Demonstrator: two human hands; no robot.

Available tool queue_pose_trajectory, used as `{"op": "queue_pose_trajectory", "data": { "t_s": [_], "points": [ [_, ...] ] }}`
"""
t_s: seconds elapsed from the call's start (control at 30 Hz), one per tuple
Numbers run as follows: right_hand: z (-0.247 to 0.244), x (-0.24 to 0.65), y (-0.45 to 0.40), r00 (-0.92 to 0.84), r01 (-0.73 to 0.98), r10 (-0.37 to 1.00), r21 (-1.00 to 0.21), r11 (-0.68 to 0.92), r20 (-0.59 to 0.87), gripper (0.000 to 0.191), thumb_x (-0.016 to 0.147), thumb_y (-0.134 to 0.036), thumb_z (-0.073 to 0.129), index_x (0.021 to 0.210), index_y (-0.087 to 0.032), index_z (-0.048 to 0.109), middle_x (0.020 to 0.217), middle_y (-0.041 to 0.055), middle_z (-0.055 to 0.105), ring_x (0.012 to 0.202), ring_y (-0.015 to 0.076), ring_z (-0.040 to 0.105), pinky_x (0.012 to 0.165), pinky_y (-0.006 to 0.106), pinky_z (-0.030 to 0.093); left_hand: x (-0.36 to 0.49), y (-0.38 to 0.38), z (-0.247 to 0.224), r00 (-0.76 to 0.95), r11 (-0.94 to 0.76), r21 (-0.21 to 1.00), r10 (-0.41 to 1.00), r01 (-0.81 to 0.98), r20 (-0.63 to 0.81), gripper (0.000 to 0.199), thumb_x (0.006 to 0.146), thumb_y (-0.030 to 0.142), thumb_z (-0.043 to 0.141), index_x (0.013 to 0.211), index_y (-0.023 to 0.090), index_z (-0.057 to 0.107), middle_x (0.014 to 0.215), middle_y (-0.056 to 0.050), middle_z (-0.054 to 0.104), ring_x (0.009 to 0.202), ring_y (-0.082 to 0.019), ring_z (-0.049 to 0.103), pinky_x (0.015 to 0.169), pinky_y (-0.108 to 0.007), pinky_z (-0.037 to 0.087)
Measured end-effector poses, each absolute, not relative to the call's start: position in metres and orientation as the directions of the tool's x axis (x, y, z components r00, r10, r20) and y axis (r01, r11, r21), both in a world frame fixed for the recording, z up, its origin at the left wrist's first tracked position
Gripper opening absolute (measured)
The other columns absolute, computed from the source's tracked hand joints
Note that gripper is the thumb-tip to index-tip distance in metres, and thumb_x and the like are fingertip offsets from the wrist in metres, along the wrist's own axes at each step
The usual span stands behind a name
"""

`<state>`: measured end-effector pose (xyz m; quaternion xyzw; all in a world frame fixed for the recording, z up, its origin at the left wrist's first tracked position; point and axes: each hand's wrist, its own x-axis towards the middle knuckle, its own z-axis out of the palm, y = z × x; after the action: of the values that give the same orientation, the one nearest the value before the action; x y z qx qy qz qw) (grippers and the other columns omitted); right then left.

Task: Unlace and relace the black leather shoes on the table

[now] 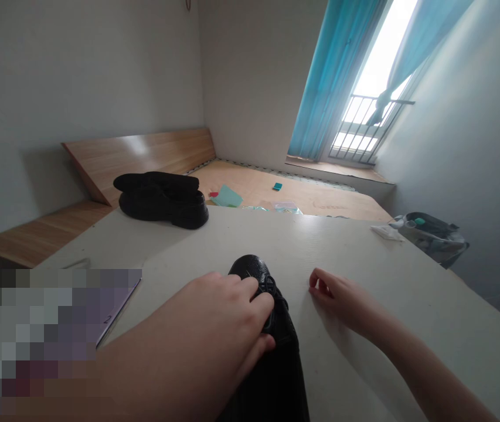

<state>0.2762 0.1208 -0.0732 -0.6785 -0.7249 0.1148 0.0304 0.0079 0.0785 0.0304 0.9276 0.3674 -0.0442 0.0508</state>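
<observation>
A black lace-up shoe lies on the white table, its rounded toe pointing away from me. My left hand rests across its upper, with bent fingers gripping around the laces. Part of the shoe is hidden under this hand. Just right of the shoe, my right hand is held low over the table, fingers curled together; nothing shows between them. Toward the table's far left edge sits another black shoe or pair, apart from both hands.
On the left of the white table lies a purple-edged book, partly blurred out. A crumpled white tissue is near the right edge, beside a lined bin. Beyond the table, a wooden surface holds papers and small packets.
</observation>
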Motion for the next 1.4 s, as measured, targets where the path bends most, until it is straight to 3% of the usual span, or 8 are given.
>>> {"op": "queue_pose_trajectory", "data": {
  "t_s": [0.2,0.43,0.67,1.03,1.13,1.27,1.4],
  "points": [
    [-0.075,0.273,0.12,-0.054,0.978,0.994,-0.206,0.034,-0.093,0.01,0.089,-0.02,0.049,0.091,-0.023,0.058,0.079,0.0008,0.067,0.07,0.0167,0.06,0.06,0.025,0.036,0.011,0.084,0.04,0.659,-0.644,0.151,0.748,0.75,-0.082,0.026,0.094,0.019,0.043,0.093,0.025,0.068,0.095,-0.004,0.067,0.083,-0.025,0.064,0.069,-0.039,0.047],
    [-0.08,0.275,0.121,-0.024,0.977,0.999,-0.215,0.017,-0.032,0.021,0.082,-0.013,0.047,0.094,-0.023,0.06,0.075,0.0014,0.066,0.068,0.0174,0.057,0.057,0.025,0.03,0.008,0.086,0.041,0.614,-0.599,0.195,0.789,0.776,-0.018,0.025,0.093,0.022,0.042,0.086,0.025,0.065,0.083,-0.002,0.067,0.076,-0.024,0.064,0.065,-0.037,0.045],
    [-0.08,0.277,0.12,-0.057,0.963,0.997,-0.267,0.039,-0.061,0.019,0.084,-0.023,0.046,0.099,-0.024,0.058,0.072,-0.001,0.063,0.064,0.017,0.056,0.057,0.026,0.033,0.007,0.081,0.037,0.761,-0.747,0.194,0.649,0.636,0.003,0.023,0.084,0.014,0.054,0.102,0.024,0.065,0.099,-0.003,0.066,0.09,-0.024,0.062,0.078,-0.04,0.051],
    [-0.079,0.279,0.121,-0.064,0.951,0.994,-0.307,0.033,-0.092,0.025,0.083,-0.023,0.046,0.104,-0.025,0.06,0.073,-0.0014,0.061,0.067,0.0178,0.056,0.06,0.028,0.036,0.014,0.076,0.024,0.734,-0.719,0.177,0.678,0.672,-0.03,0.047,0.076,0.008,0.054,0.122,0.018,0.059,0.129,-0.013,0.057,0.117,-0.032,0.054,0.095,-0.052,0.05],
    [-0.078,0.279,0.123,-0.042,0.951,0.996,-0.308,0.014,-0.084,0.026,0.083,-0.02,0.044,0.103,-0.023,0.06,0.076,0.0003,0.062,0.067,0.018,0.056,0.06,0.028,0.036,0.015,0.077,0.024,0.731,-0.717,0.171,0.681,0.675,-0.03,0.044,0.078,0.008,0.053,0.121,0.018,0.059,0.125,-0.012,0.059,0.111,-0.031,0.057,0.092,-0.051,0.052],
    [-0.076,0.28,0.124,-0.065,0.944,0.994,-0.329,0.031,-0.093,0.025,0.083,-0.021,0.044,0.102,-0.022,0.06,0.075,0.0001,0.061,0.065,0.0173,0.054,0.06,0.028,0.036,0.016,0.081,0.027,0.726,-0.712,0.161,0.685,0.684,-0.057,0.026,0.085,0.011,0.052,0.105,0.021,0.065,0.109,-0.008,0.064,0.095,-0.027,0.061,0.081,-0.048,0.055],
    [-0.075,0.281,0.122,-0.103,0.934,0.989,-0.352,0.061,-0.104,0.022,0.084,-0.026,0.047,0.102,-0.024,0.06,0.071,-0.0021,0.057,0.065,0.0168,0.053,0.061,0.028,0.038,0.017,0.081,0.028,0.73,-0.721,0.138,0.682,0.679,-0.033,0.026,0.083,0.009,0.051,0.1,0.02,0.066,0.107,-0.009,0.064,0.097,-0.029,0.061,0.079,-0.048,0.055]
  ]
}}
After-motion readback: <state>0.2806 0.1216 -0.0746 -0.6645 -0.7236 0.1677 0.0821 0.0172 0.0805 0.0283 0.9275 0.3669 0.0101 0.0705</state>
